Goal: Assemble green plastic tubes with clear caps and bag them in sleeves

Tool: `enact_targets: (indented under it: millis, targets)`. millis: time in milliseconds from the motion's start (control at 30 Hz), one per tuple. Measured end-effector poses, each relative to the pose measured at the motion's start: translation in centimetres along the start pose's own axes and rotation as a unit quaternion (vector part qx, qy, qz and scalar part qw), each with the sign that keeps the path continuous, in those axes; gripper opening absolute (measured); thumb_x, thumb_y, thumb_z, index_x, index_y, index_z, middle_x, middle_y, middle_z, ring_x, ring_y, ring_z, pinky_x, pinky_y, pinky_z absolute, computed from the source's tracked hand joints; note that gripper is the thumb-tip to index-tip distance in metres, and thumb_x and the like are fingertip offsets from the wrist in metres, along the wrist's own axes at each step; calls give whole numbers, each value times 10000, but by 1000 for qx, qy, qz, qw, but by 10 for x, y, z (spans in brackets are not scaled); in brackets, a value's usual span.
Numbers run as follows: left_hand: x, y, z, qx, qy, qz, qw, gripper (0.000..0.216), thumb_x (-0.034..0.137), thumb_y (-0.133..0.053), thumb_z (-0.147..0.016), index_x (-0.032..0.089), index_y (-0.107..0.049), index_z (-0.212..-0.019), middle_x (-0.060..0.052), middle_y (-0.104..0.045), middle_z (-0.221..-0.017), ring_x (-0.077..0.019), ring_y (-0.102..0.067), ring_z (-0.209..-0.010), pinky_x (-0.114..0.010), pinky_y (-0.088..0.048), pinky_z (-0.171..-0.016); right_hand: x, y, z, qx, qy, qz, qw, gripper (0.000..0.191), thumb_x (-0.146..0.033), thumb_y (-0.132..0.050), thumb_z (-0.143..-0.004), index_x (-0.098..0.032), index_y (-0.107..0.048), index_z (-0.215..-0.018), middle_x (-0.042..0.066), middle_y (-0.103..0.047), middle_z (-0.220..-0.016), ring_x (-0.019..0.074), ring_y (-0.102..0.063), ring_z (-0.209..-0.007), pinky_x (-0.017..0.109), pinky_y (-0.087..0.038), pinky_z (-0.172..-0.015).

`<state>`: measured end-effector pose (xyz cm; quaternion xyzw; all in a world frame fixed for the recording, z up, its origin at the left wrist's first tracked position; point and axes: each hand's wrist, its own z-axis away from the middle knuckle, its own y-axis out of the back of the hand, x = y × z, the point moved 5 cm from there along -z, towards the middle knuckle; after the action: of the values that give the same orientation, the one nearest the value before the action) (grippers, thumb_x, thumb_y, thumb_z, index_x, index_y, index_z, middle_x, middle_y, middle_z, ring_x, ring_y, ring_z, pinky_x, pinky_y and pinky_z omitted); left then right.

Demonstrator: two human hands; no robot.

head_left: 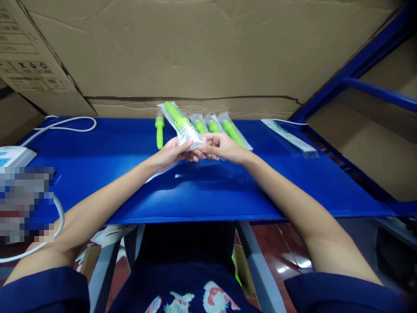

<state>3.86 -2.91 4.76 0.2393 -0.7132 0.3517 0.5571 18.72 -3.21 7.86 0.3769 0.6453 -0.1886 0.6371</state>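
Both hands meet over the middle of the blue table, pinching the near end of a clear plastic bag (192,138). Inside that bag lies a bright green ribbed, stick-shaped item (176,114), its far end pointing up and left. My left hand (174,153) grips the bag's left side, with fingers underneath. My right hand (220,146) is closed on its right corner, thumb on top. Just left of the bag, an unbagged green item (159,130) with a clear end lies on the table. Several bagged green items (230,128) lie side by side behind and beyond my right hand.
A white power strip (14,155) with a white cable (74,124) sits at the left. Toward the right lies a flat clear-and-white packet (289,138) on the blue table (208,200). Cardboard (195,52) walls the back, and a blue metal frame (355,61) stands right.
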Motion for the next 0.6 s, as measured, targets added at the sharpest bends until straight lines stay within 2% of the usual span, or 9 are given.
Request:
enact_targets:
  millis: [100,233,367,600]
  targets:
    - [0,1,0,6,5,4,1000,550,629,-854,-813,117,-725,-966,-105,-783,-825,-172,-717,-739,-278,-516,-696,-1,1,1,5,-15,1,1000,512,-582,-908,-767,-175,-605,-833,-31,-635,-648,45,-434,-470,205,-296,-408]
    - [2,2,1,3,10,-10,1000,487,601,-782,-895,118,-726,-889,-119,-779,-828,-170,-699,-730,-290,-504,-686,2,6,2,13,-21,13,1000,461,-552,-840,-855,-172,-587,-791,-46,-590,-580,42,-430,-451,196,-305,-415]
    - [2,2,1,8,15,-15,1000,464,579,-752,-927,117,-738,-890,-125,-782,-857,-170,-696,-734,-300,-506,-697,2,8,1,22,-15,19,999,480,-585,-818,-868,-174,-584,-781,-46,-589,-586,39,-428,-442,196,-308,-409]
    - [2,2,1,16,18,-8,1000,435,542,-738,-948,109,-756,-905,-135,-793,-888,-158,-697,-727,-291,-510,-700,-1,8,0,50,4,28,998,612,-757,-708,-888,-180,-575,-736,-28,-592,-596,40,-437,-445,203,-319,-434]
